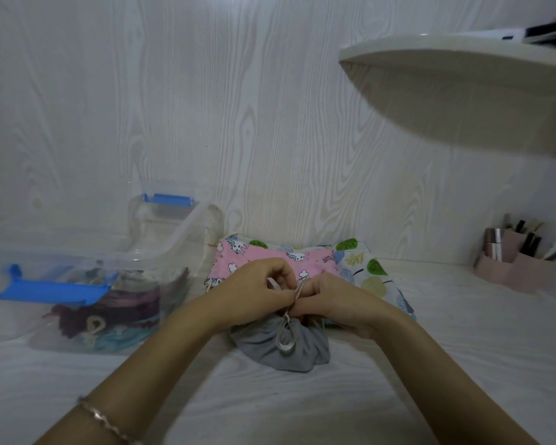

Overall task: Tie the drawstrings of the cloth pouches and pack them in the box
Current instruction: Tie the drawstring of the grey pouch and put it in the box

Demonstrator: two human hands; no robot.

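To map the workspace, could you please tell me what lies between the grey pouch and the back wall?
In the head view: the left hand and right hand pinching its drawstring, then a pink pouch and a leaf-print pouch.

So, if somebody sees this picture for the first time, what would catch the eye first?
Probably the middle, where the left hand and the right hand pinch the pale drawstring of a grey pouch on the table. Just behind it lie a pink pouch and a leaf-print pouch. On the left stands a clear box with blue latches, with cloth pouches already inside.
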